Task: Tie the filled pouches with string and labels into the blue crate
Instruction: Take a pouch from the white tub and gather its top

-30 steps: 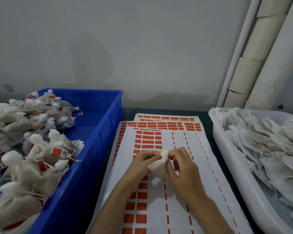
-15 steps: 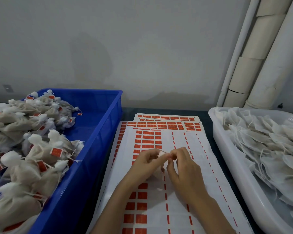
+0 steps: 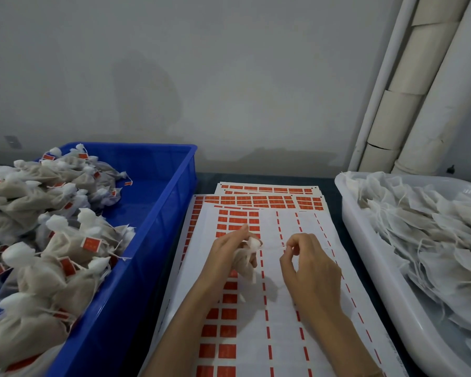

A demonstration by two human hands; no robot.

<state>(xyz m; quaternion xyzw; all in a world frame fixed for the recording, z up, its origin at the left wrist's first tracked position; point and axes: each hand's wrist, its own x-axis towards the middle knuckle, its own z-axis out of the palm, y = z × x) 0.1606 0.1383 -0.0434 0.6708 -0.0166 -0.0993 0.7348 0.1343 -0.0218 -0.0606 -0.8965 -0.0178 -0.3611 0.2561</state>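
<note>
Backdrop: a bare grey wall (image 3: pixel 229 77) beyond the hands; sheets of red labels (image 3: pixel 283 336) cover the dark table beneath them.
Left hand (image 3: pixel 229 254): fingers curled round the neck of a filled pouch (image 3: pixel 244 261), whose gathered white top pokes out above the fist.
Right hand (image 3: pixel 307 268): near the left but apart from it, thumb and forefinger pinching the string (image 3: pixel 272 246), the other fingers loosely curled.
String: a thin pale line between the two hands (too faint to show any knot).
Step in hand: by the look of it, drawing the tie tight round the pouch's neck.
Doing it well: grip firmly below the gather and pull level and sideways, so the loop bites into the neck rather than slipping off the top. Pull steadily, since the thin string could snap.
Blue crate (image 3: pixel 158 240): left of the left hand, heaped with tied, labelled pouches (image 3: pixel 65 240); this pouch is not yet in it.
White tub (image 3: pixel 365 248): right of the right hand, holding untied pouches.
</note>
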